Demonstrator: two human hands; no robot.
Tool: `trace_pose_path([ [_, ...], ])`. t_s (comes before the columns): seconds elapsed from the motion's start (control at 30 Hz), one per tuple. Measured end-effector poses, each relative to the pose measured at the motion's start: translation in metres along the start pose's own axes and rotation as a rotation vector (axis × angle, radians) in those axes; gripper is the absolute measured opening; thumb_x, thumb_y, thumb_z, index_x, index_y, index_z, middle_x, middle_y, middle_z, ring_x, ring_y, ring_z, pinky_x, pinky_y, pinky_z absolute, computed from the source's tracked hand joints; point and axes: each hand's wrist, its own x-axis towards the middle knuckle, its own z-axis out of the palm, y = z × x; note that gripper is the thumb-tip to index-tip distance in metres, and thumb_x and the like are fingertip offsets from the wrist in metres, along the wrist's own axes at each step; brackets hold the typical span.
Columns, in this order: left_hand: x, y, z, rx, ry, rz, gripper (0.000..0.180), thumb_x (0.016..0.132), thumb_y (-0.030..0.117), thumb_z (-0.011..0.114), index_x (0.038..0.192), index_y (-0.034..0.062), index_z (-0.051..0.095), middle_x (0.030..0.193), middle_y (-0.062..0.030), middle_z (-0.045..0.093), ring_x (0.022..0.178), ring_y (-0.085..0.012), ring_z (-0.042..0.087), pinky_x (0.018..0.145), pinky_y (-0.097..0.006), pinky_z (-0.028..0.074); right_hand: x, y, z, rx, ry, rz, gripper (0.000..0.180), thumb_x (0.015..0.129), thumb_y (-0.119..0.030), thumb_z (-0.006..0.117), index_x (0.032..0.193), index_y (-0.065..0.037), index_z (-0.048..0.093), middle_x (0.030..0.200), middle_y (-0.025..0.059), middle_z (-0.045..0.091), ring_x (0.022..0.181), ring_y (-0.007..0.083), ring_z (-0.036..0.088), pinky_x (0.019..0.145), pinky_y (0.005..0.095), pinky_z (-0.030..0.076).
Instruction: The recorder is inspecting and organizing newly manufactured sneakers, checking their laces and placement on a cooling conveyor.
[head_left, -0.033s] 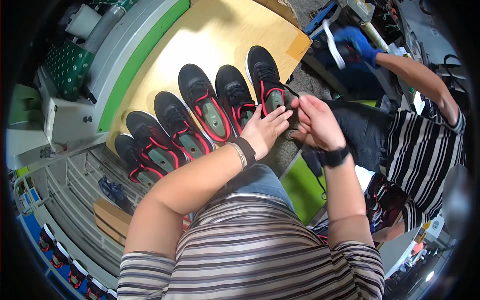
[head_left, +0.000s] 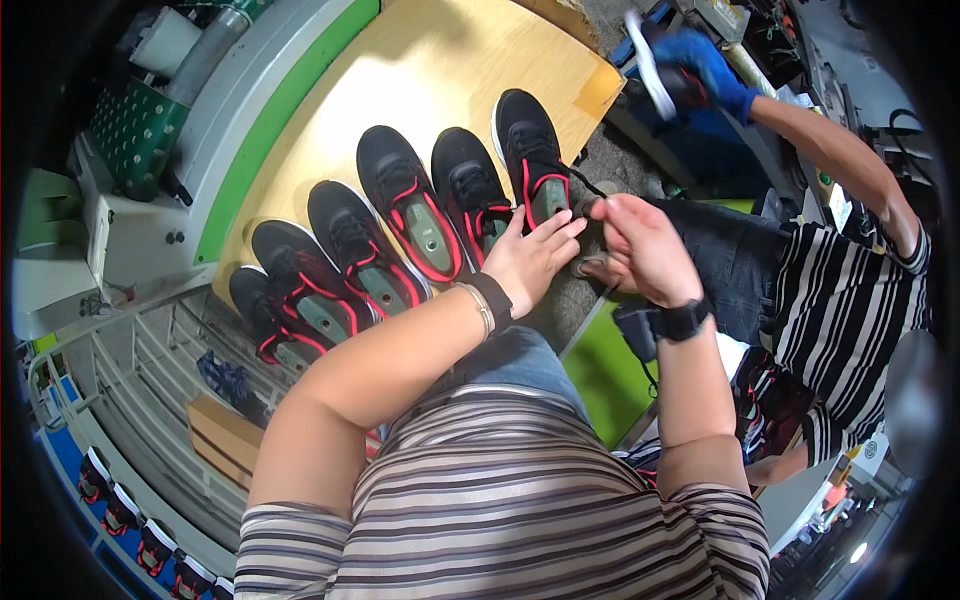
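Note:
Black sneakers with red collar lining and greenish insoles stand in a slanting row, toes away from me. My left hand [head_left: 525, 265] lies at the heel of the rightmost sneaker [head_left: 527, 130]. Its fingers are stretched out and spread over the heel opening, the thumb on the left side. My right hand [head_left: 648, 245] is closed in a pinch, right of that sneaker. From it a black shoelace [head_left: 581, 180] runs taut to the sneaker's eyelets. Just left of it stands another black sneaker [head_left: 465, 165], its heel partly behind my left hand.
The sneakers stand on a pale wooden board [head_left: 440, 60] beside a green-edged machine [head_left: 270, 130]. At right a co-worker's blue-gloved hand [head_left: 705, 70] holds a white-soled shoe [head_left: 650, 70]. A wire rack [head_left: 150, 350] and more shoes [head_left: 120, 510] are at lower left.
My right hand has moved slightly right and toward me, drawing the shoelace. My left hand stays in place. The co-worker's gloved hand has shifted the white-soled shoe up and left.

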Motion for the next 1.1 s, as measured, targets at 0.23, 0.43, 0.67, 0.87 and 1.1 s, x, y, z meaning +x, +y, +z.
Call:
trace_pose_path([
  [0.23, 0.020, -0.017, -0.019, -1.272, 0.088, -0.224, 0.034, 0.094, 0.010, 0.055, 0.128, 0.0022, 0.053, 0.121, -0.0166, 0.064, 0.116, -0.0244, 0.061, 0.097, -0.038, 0.047, -0.025, 0.009, -0.013, -0.251, 0.097, -0.020, 0.021, 0.104, -0.023, 0.050, 0.103, -0.006, 0.063, 0.065, -0.0063, 0.043, 0.056, 0.0041, 0.042, 0.050, 0.0199, 0.036],
  [0.43, 0.058, -0.064, -0.043, -1.552, -0.387, -0.554, 0.034, 0.099, 0.034, 0.058, 0.086, 0.0051, 0.069, 0.075, -0.0025, 0.067, 0.068, -0.0143, 0.065, 0.061, -0.031, 0.051, -0.016, 0.022, -0.001, -0.993, -0.081, -0.429, 0.021, 0.092, -0.008, 0.059, 0.112, -0.003, 0.064, 0.100, 0.0233, 0.067, 0.095, 0.0381, 0.065, 0.080, 0.0401, 0.051],
  [0.67, 0.064, -0.106, -0.078, -0.031, 0.178, 0.179, 0.015, 0.079, 0.006, 0.058, 0.092, 0.0059, 0.065, 0.091, -0.0092, 0.059, 0.091, -0.0287, 0.060, 0.082, -0.039, 0.049, 0.085, 0.010, -0.044, -0.924, 0.119, -0.720, 0.012, 0.091, -0.009, 0.060, 0.098, 0.000, 0.063, 0.091, 0.0206, 0.063, 0.089, 0.0379, 0.061, 0.077, 0.0397, 0.049],
  [0.87, 0.079, -0.125, -0.071, -0.041, 0.400, 0.312, 0.028, 0.080, 0.006, 0.058, 0.108, 0.0066, 0.063, 0.086, -0.0059, 0.054, 0.086, -0.0242, 0.057, 0.081, -0.036, 0.046, 0.159, 0.027, -0.037, -0.530, 0.067, -0.701, 0.014, 0.094, -0.008, 0.059, 0.102, 0.001, 0.065, 0.098, 0.0110, 0.062, 0.094, 0.0232, 0.061, 0.083, 0.0317, 0.048],
  [1.1, 0.082, -0.120, -0.057, -0.143, 0.399, 0.252, 0.028, 0.079, 0.004, 0.062, 0.107, 0.0050, 0.062, 0.090, -0.0081, 0.055, 0.090, -0.0273, 0.057, 0.083, -0.037, 0.047, 0.163, 0.038, -0.036, -0.263, -0.129, -0.487, 0.019, 0.094, -0.005, 0.057, 0.111, -0.001, 0.065, 0.110, 0.0084, 0.060, 0.105, 0.0192, 0.058, 0.094, 0.0281, 0.044],
])
